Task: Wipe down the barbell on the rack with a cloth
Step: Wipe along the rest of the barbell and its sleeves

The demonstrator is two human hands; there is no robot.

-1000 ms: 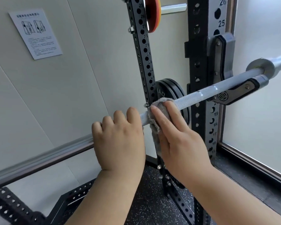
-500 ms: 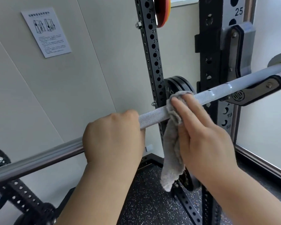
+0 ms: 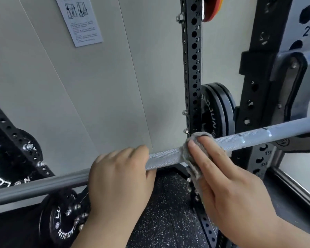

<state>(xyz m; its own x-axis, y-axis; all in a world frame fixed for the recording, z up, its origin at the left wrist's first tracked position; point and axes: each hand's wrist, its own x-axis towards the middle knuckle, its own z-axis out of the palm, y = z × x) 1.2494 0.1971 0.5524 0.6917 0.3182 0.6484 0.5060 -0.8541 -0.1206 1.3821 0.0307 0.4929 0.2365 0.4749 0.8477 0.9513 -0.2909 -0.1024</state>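
The steel barbell point(image 3: 165, 158) runs from lower left to upper right across the black rack, its right end resting on a J-hook point(image 3: 308, 138). My left hand point(image 3: 118, 183) grips the bar from above, fingers curled over it. Just to its right, my right hand point(image 3: 222, 179) holds a grey cloth point(image 3: 191, 158) wrapped round the knurled part of the bar, fingers lying over the top. The cloth's lower end hangs under my palm.
A perforated black upright point(image 3: 192, 68) stands right behind the cloth, with black weight plates point(image 3: 217, 108) stored on it. More plates point(image 3: 61, 217) sit low at left. The thick front upright point(image 3: 268, 86) is at right. Speckled rubber floor point(image 3: 165, 212) lies below, a wall behind.
The view has tilted down and left, bringing the lower-left plates into sight. My right hand with the cloth stays close to my left hand on the bar; the hanging cloth end is now mostly under my palm.
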